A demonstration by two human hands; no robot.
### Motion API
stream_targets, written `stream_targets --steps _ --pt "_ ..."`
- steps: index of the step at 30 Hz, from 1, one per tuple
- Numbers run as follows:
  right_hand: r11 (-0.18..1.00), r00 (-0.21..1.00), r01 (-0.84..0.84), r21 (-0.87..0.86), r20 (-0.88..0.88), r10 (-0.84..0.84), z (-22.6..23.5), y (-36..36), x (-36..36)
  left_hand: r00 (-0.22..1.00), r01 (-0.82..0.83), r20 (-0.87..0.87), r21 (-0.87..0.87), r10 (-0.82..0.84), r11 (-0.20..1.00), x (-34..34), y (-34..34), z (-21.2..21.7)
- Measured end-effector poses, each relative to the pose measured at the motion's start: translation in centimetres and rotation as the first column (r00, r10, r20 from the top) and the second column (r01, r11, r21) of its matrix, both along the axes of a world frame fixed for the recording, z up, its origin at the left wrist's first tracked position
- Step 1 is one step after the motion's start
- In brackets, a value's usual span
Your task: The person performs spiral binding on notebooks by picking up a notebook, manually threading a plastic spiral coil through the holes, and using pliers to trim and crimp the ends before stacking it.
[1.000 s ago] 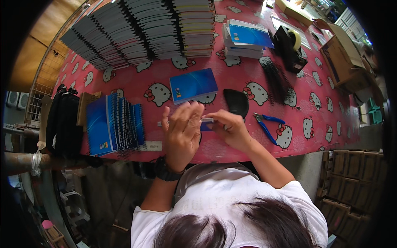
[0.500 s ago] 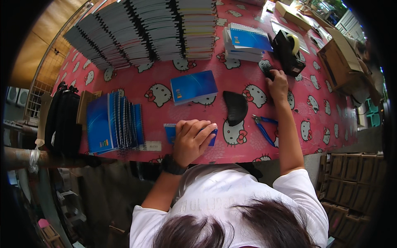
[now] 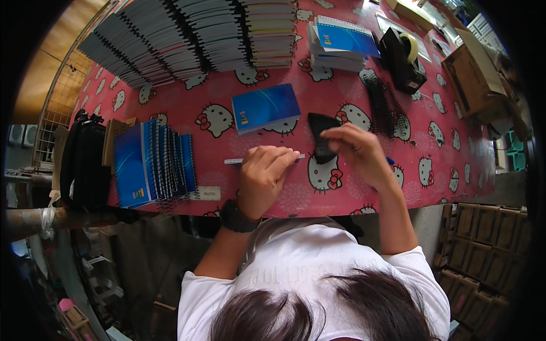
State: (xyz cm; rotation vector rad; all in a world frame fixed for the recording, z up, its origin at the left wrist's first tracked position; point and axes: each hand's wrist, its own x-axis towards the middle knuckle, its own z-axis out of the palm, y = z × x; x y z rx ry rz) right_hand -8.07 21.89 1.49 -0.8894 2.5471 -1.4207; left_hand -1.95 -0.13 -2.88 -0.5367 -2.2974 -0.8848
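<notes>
My left hand [image 3: 263, 176] is closed on a notebook [image 3: 234, 161] near the table's front edge. The notebook is tipped up so that only its thin pale edge shows on both sides of my fingers. My right hand [image 3: 359, 152] hovers just right of a black curved block [image 3: 322, 136], fingers bent together. Whatever it may hold is too small to make out. A pile of black spiral binding coils [image 3: 387, 105] lies farther right. Beyond my left hand rests a small stack of blue-covered notebooks [image 3: 265, 107]. Blue-handled pliers [image 3: 391, 161] are mostly hidden by my right forearm.
Bound blue notebooks [image 3: 133, 165] stand at left beside a black bag [image 3: 90, 162]. Tall rows of spiral-bound books [image 3: 165, 42] fill the far left. Another notebook stack [image 3: 344, 42], a black tape dispenser [image 3: 404, 62] and a cardboard box [image 3: 475, 79] are at far right.
My right hand has come back from the coil pile toward my left hand. The notebook under my left hand has been tilted from cover-up onto its edge.
</notes>
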Motion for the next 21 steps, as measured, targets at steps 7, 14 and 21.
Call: stream_targets --steps 7,14,21 --pt "0.999 1.0 -0.008 -0.048 -0.007 0.008 -0.5 -0.7 0.3 0.999 0.016 0.047 0.049 -0.018 0.999 -0.8 0.0 0.7" --pt "0.998 0.989 -0.029 0.06 -0.145 0.038 -1.2 0.0 -0.5 0.999 -0.003 0.045 0.056 0.0 0.998 -1.0 -0.1 0.6" --pt "0.997 0.971 -0.063 0.032 -0.227 0.069 -1.6 -0.4 -0.9 0.998 0.033 0.06 0.051 -0.036 0.998 -1.0 -0.4 0.5"
